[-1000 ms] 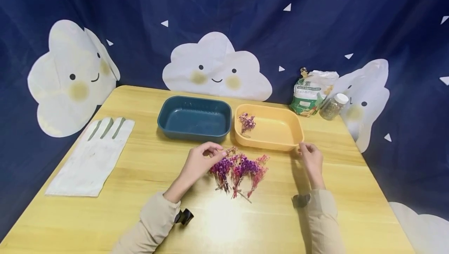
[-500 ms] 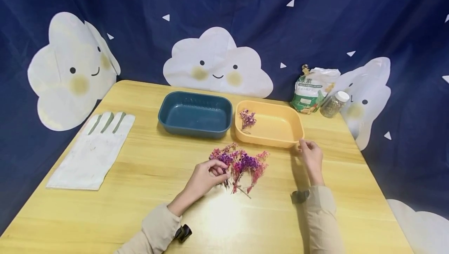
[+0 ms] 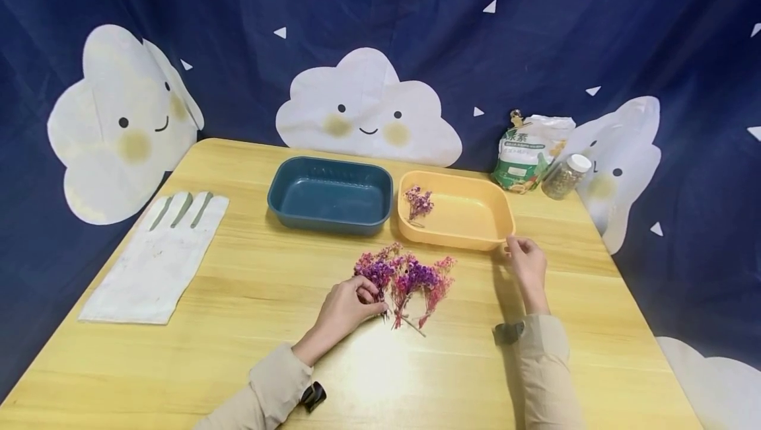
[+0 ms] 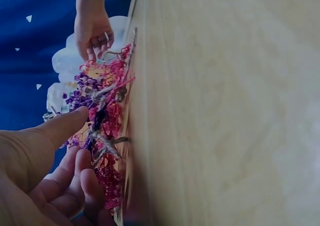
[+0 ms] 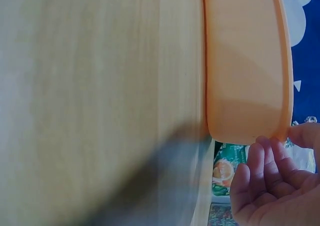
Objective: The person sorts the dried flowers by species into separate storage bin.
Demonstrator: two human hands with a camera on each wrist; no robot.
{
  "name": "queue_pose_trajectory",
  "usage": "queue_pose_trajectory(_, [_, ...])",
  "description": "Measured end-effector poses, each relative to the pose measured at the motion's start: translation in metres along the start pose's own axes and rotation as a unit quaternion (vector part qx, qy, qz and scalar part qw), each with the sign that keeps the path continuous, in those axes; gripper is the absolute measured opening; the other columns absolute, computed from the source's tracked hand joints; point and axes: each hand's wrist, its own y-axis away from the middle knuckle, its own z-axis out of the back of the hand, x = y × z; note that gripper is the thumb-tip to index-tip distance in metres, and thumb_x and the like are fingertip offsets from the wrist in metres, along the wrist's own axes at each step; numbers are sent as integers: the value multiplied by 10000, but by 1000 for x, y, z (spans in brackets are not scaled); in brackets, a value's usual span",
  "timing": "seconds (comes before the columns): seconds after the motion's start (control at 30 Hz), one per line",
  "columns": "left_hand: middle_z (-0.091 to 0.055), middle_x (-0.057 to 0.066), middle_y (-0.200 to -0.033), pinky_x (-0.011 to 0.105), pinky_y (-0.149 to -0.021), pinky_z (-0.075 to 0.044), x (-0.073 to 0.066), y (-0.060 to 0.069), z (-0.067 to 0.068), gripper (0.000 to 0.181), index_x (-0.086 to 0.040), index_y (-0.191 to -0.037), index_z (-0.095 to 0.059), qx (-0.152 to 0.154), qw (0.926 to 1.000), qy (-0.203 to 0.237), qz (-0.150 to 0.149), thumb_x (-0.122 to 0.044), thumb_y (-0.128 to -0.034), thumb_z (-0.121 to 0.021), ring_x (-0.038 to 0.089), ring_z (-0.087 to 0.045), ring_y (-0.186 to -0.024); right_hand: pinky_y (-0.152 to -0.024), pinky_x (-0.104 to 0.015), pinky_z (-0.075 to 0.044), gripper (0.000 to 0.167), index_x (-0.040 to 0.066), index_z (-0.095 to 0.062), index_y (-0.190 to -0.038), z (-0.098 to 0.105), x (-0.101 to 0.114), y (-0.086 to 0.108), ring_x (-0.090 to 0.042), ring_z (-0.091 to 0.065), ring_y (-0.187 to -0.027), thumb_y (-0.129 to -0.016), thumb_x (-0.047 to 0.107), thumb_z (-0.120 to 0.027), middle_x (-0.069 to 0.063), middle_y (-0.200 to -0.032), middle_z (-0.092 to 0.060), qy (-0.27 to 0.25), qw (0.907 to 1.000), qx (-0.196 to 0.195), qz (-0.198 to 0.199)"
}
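Tied bunches of dried flowers, purple and pink, lie side by side on the table. My left hand is at the stems of the leftmost bunch. In the left wrist view its thumb and fingers stand apart, with the twine-tied stems just past them. My right hand pinches the near right corner of a yellow plastic tray, thumb at the rim and fingertips against the outer wall in the right wrist view. One small purple bunch lies in the tray's left end.
A dark blue tray stands left of the yellow one. At the back right are a white-and-green bag and a lidded jar. A white cloth glove lies flat at the left.
My left hand has come down from the blossoms of the left bunch to its stems. The right hand has stayed at the yellow tray's corner.
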Motion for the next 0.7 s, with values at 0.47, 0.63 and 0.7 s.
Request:
queue_pose_trajectory(0.47, [-574, -88, -611, 284, -529, -416, 0, -7, -3, 345, -193, -672, -616, 10, 9949, -960, 316, -498, -711, -773, 91, -498, -518, -727, -179, -486, 411, -17, -590, -1164, 0, -2, 1, -87, -611, -810, -979, 338, -498, -200, -1097, -649, 78, 10000, 35, 27])
queue_pose_trajectory(0.63, [-599, -79, -623, 287, -528, -428, -1, -8, -2, 276, -181, -688, -641, 55, 9942, -1003, 375, -418, -728, -775, 90, -513, -521, -726, -175, -479, 413, -14, -592, -1154, 0, -1, 1, -106, -618, -829, -977, 347, -497, -193, -1097, -651, 87, 10000, 20, 6])
queue_pose_trajectory(0.7, [-610, -74, -630, 287, -526, -432, -2, -8, -2, 248, -175, -696, -654, 49, 9948, -942, 389, -392, -738, -768, 91, -518, -520, -715, -171, -476, 424, -15, -590, -1155, 0, -1, 1, -106, -617, -831, -976, 358, -494, -186, -1091, -655, 97, 9999, 41, -3])
